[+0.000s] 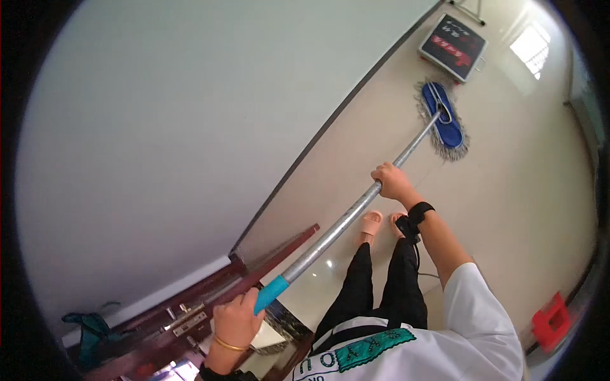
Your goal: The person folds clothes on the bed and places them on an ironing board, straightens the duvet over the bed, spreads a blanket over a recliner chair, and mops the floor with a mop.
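Observation:
A dust mop [343,222] runs diagonally across the head view, its metal pole ending in a teal grip. My left hand [236,322] is wrapped round that teal grip at the lower left. Farther up the pole, my right hand [392,181] closes round the bare metal. The blue mop head [450,134] with grey fringe lies flat on the floor, close to a black case.
The black case [452,47] with silver edges stands on the tiled floor [508,171]. A pale wall [190,127] with dark skirting runs along the left. A dark red wooden door [279,254] is at lower left, and a red plastic object [550,322] at lower right.

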`<state>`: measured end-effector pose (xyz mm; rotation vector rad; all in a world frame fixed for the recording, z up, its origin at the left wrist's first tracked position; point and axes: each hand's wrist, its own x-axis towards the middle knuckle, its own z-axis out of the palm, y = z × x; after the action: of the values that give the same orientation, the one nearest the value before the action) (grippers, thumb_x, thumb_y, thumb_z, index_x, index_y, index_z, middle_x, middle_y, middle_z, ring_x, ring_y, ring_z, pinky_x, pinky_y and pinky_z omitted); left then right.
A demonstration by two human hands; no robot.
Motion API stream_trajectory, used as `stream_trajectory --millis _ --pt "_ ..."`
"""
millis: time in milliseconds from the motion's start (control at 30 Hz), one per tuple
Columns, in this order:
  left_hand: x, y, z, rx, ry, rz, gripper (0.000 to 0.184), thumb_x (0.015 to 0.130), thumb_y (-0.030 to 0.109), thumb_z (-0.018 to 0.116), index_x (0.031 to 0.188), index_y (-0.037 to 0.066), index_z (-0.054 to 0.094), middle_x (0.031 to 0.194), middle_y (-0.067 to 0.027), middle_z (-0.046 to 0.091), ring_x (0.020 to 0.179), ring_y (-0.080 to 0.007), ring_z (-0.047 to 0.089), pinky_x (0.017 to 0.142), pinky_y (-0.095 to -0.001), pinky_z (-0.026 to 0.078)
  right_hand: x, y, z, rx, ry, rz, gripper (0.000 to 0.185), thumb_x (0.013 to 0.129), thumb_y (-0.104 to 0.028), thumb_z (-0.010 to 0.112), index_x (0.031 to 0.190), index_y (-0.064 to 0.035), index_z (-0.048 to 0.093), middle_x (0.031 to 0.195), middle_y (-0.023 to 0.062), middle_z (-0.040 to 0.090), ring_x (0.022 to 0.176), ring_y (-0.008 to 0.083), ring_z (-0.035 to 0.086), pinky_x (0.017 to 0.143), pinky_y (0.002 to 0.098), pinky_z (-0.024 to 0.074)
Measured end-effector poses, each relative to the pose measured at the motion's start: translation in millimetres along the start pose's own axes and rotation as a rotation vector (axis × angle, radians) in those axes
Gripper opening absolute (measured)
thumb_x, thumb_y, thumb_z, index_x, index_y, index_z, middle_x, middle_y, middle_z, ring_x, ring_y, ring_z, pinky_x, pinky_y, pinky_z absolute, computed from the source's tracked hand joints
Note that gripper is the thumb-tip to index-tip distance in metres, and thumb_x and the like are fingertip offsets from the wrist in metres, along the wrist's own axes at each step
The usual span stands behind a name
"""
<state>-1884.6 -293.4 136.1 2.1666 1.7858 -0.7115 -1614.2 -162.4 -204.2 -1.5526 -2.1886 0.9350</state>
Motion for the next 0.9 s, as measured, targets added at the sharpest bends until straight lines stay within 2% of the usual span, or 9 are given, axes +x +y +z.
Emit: stream_trajectory --millis 200,233,300,367,533,667,767,833,900 --pt "8 107 41 -0.233 -0.233 -0.467 0.026 0.060 0.017 0.062 0.084 0.009 0.057 0.058 -0.0148 0.055 0.058 -0.0308 0.058 0.051 -0.0380 0.045 25 63 37 -0.120 -0.412 -0.259 0.011 0.061 -0.010 0.059 0.072 -0.0131 0.058 0.077 0.0037 0.057 0.083 0.0236 0.055 0.062 0.0377 0.0480" --pt "-13 112 70 -0.169 -0.145 -0.361 0.027 0.067 0.015 0.060 0.093 0.010 0.054 0.065 -0.0114 0.057 0.047 -0.0222 0.053 0.045 -0.0306 0.044 21 64 57 -0.153 -0.468 -0.312 0.011 0.062 -0.012 0.060 0.073 -0.0143 0.059 0.078 0.0035 0.057 0.083 0.0227 0.055 0.061 0.0383 0.0480" --pt "-27 143 110 -0.261 -0.048 -0.439 0.027 0.066 0.019 0.062 0.090 0.009 0.057 0.064 -0.0132 0.057 0.050 -0.0267 0.054 0.048 -0.0352 0.045 19 68 89 -0.227 -0.651 -0.366 0.015 0.062 -0.013 0.061 0.077 -0.0170 0.061 0.080 0.0036 0.058 0.085 0.0223 0.056 0.060 0.0395 0.0474" --pt "-133 136 8 -0.335 0.005 -0.562 0.028 0.064 0.024 0.065 0.087 0.008 0.060 0.063 -0.0150 0.058 0.053 -0.0312 0.055 0.050 -0.0397 0.046 -15 -54 34 -0.184 -0.780 -0.449 0.012 0.063 -0.013 0.058 0.075 -0.0150 0.060 0.079 0.0036 0.058 0.084 0.0229 0.055 0.060 0.0413 0.0474" --pt "-186 238 9 -0.428 -0.514 -0.951 0.036 0.068 0.022 0.063 0.102 0.011 0.057 0.080 -0.0150 0.061 0.068 -0.0290 0.058 0.062 -0.0386 0.047 -84 -36 40 -0.085 -0.743 -0.735 0.010 0.064 -0.014 0.060 0.072 -0.0077 0.063 0.074 0.0088 0.061 0.074 0.0245 0.059 0.052 0.0433 0.0458" --pt "-156 338 -72 -0.314 -0.431 -1.141 0.034 0.070 0.023 0.061 0.101 0.010 0.057 0.076 -0.0143 0.060 0.070 -0.0280 0.058 0.064 -0.0386 0.047 -116 -25 7 -0.151 -0.939 -0.864 0.009 0.063 -0.016 0.059 0.065 -0.0073 0.062 0.070 0.0115 0.061 0.069 0.0272 0.059 0.050 0.0443 0.0453" --pt "-154 409 -106 -0.401 -0.089 -1.116 0.032 0.072 0.025 0.058 0.098 0.007 0.058 0.071 -0.0115 0.059 0.065 -0.0286 0.055 0.059 -0.0387 0.045 -117 -11 -47 -0.149 -1.119 -0.987 0.009 0.066 -0.015 0.058 0.072 -0.0099 0.061 0.075 0.0101 0.058 0.074 0.0278 0.056 0.053 0.0463 0.0446" --pt "-178 431 -121 -0.736 -0.485 -1.454 0.028 0.069 0.024 0.058 0.091 0.007 0.059 0.065 -0.0081 0.056 0.057 -0.0256 0.050 0.053 -0.0377 0.042 -136 -29 -66 -0.203 -1.263 -1.049 0.012 0.068 -0.015 0.057 0.080 -0.0129 0.060 0.083 0.0081 0.055 0.082 0.0276 0.054 0.056 0.0485 0.0439" --pt "-175 475 -146 -0.617 -0.388 -1.446 0.026 0.067 0.023 0.059 0.088 0.008 0.060 0.063 -0.0066 0.055 0.052 -0.0243 0.047 0.049 -0.0362 0.040 -132 -24 -95 -0.131 -1.388 -1.055 0.012 0.066 -0.014 0.057 0.078 -0.0134 0.059 0.080 0.0077 0.055 0.082 0.0276 0.053 0.055 0.0490 0.0429"
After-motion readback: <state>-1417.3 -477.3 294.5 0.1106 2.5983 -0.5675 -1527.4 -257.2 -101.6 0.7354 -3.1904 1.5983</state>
